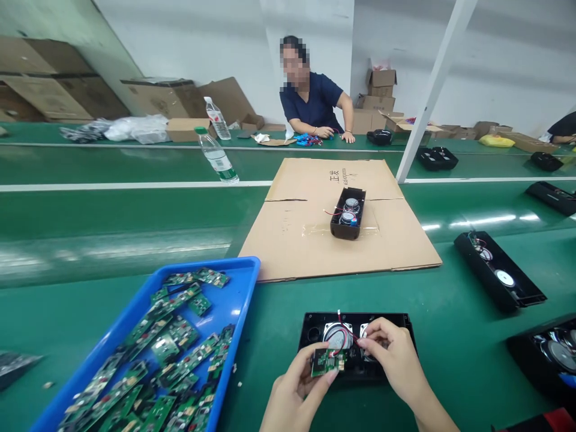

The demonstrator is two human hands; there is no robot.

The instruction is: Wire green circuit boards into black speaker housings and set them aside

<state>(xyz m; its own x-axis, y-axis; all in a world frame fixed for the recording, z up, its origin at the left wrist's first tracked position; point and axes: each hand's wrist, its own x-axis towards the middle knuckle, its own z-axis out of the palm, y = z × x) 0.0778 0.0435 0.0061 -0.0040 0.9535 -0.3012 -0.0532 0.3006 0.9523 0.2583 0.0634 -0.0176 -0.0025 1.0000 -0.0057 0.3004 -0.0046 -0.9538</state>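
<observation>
My left hand [302, 384] grips a small green circuit board [324, 363] by its edges, thumb below and fingers above. It hangs over the near side of a black speaker housing [310, 321] on the green bench. My right hand [390, 355] pinches thin red and black wires [348, 332] above the housing. Those wires run from the housing's area to the board; a white plug [339, 313] stands up at one end. Inside the housing sits a round silver speaker [336, 337]; a second one is mostly hidden behind my right hand.
To the left, a blue tray [252, 270] holds several circuit boards. Ahead, a cardboard sheet [288, 252] carries another speaker housing [345, 231]. More housings [504, 276] stand at right. A white post [432, 90], a water bottle [218, 157] and a co-worker [317, 102] are farther back.
</observation>
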